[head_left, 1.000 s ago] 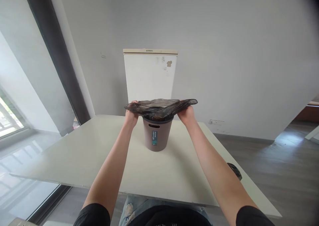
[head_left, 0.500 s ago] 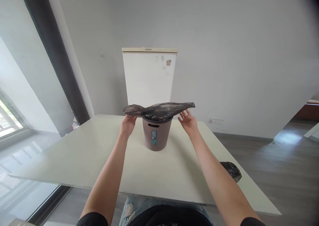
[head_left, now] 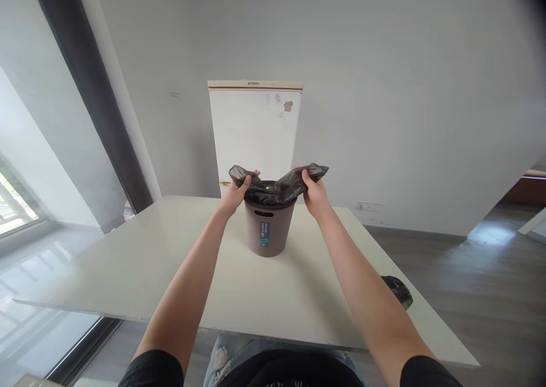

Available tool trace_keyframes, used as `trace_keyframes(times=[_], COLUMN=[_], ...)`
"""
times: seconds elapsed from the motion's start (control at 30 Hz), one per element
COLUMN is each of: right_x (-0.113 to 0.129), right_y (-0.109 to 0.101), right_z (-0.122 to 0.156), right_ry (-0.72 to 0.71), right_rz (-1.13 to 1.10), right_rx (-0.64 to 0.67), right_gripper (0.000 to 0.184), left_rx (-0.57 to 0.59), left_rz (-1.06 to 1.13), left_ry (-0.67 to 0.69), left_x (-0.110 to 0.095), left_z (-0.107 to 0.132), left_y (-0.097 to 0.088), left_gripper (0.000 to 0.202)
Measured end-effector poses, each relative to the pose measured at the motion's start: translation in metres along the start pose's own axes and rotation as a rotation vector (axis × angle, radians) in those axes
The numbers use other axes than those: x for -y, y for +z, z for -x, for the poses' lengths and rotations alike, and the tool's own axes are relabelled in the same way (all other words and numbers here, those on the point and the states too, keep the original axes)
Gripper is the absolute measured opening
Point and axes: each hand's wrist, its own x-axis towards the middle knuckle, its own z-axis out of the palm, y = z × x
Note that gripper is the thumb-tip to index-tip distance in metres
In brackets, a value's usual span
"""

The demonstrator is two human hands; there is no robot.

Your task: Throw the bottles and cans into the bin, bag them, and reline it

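A brownish-mauve trash bin with a dark rim, a handle slot and a label stands upright on the white table. A thin black garbage bag sits in its mouth, with loose bunched parts sticking out to both sides above the rim. My left hand is closed on the bag's left part, thumb on top. On the right, my right hand grips the other part the same way. Fingers behind the plastic are partly hidden.
The white table spreads under the bin. Near its right edge lies another bundle of black plastic, partly behind my right forearm. A white refrigerator stands beyond the far edge, against the grey wall.
Both hands have moved up and inward from beneath the bag's spread sides and closed on the plastic. The bag's top has parted in the middle, showing the bin's opening.
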Motion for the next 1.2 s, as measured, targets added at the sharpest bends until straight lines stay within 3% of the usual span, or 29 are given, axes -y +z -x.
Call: trace_keyframes(times=[0.1,0.27,0.4,0.5,0.57,0.67,0.8,0.9,0.97,1.1,1.2], right_x=[0.002,0.013,0.021,0.028,0.032,0.034,0.031,0.024,0.021,0.022,0.027], right_y=[0.005,0.01,0.019,0.03,0.039,0.052,0.06,0.061,0.06,0.064,0.07], right_z=[-0.002,-0.005,-0.008,-0.008,-0.008,-0.009,-0.011,-0.013,-0.014,-0.012,-0.008], right_ry=[0.027,0.06,0.126,0.202,0.273,0.317,0.27,0.262,0.251,0.184,0.12], right_rz=[-0.212,-0.421,-0.125,0.188,0.3,0.425,0.541,0.622,0.674,0.741,0.761], right_rx=[0.014,-0.043,0.076,0.244,0.332,0.407,0.474,0.505,0.531,0.667,0.75], right_gripper=[0.021,0.03,0.036,0.026,0.015,0.013,0.011,0.02,0.027,0.017,0.008], left_rx=[-0.035,-0.128,-0.171,-0.071,0.001,0.085,0.101,0.055,0.089,0.255,0.247], left_rz=[0.195,0.467,0.388,0.192,0.124,0.041,-0.226,-0.339,-0.372,-0.354,-0.363], left_ry=[0.012,0.063,-0.012,-0.081,-0.12,-0.136,0.003,0.105,0.137,0.081,0.038], left_x=[-0.005,-0.014,-0.021,-0.027,-0.03,-0.033,-0.032,-0.03,-0.029,-0.032,-0.034], left_z=[0.003,0.004,-0.002,-0.004,-0.003,0.001,0.0,-0.001,0.0,0.004,0.005], left_y=[0.006,0.01,0.017,0.026,0.033,0.043,0.052,0.053,0.053,0.051,0.051], left_gripper=[0.04,0.041,0.041,0.032,0.018,0.005,0.015,0.019,0.018,0.02,0.025])
